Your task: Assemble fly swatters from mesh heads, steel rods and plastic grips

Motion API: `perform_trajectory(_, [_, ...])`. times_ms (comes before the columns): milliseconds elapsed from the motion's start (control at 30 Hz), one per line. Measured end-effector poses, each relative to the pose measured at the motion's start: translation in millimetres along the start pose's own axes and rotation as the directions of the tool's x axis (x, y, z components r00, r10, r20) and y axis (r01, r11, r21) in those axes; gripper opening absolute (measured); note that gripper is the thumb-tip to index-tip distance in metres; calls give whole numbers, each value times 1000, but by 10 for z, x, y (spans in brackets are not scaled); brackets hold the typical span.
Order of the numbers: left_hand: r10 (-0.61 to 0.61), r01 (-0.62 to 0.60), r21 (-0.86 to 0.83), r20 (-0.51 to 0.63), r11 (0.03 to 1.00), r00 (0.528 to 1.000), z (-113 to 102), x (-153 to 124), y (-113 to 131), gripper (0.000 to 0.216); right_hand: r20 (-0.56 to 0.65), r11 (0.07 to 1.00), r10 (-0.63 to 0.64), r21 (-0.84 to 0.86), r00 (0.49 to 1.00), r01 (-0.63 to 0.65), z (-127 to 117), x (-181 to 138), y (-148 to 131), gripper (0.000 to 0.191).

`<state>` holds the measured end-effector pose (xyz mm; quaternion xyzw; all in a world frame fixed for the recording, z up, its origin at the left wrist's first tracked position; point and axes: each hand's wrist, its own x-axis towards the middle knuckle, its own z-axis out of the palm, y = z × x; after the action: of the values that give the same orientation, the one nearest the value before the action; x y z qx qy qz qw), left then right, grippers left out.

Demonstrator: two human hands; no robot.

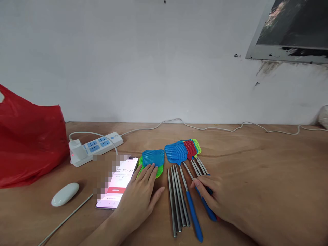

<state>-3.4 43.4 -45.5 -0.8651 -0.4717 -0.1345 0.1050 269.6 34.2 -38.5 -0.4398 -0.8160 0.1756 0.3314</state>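
My left hand lies flat and open on the wooden table, fingertips resting on a small stack of loose swatter heads, blue over green. My right hand rests on the handles of several fly swatters fanned out on the table, with blue, red and green heads. Its fingers are curled over the blue handles. Between my hands lie several bare metal rods side by side, and a blue-handled swatter.
A phone with a lit timer screen lies left of my left hand. Further left are a white oval object, a white power strip with cables, and a red plastic bag. A white wall rises behind the table.
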Motion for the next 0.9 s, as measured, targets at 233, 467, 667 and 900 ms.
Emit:
perform_trajectory(233, [-7,2,-112,-47,994,999,-104,17,-3,32,-1,999,2,-49,1000,-2,-15,-9,-18,38])
perform_trajectory(467, [12,-23,-107,-105,994,994,4,-32,-74,30,-42,999,-29,-35,999,28,0,-7,-2,35])
perform_trajectory(667, [12,-25,-96,-135,995,991,43,-52,-71,33,-121,994,-12,-108,993,-1,74,15,77,26])
perform_trajectory(900, [5,-26,-196,-109,980,994,-41,-24,-48,32,-15,985,18,-173,1000,-20,76,14,88,10])
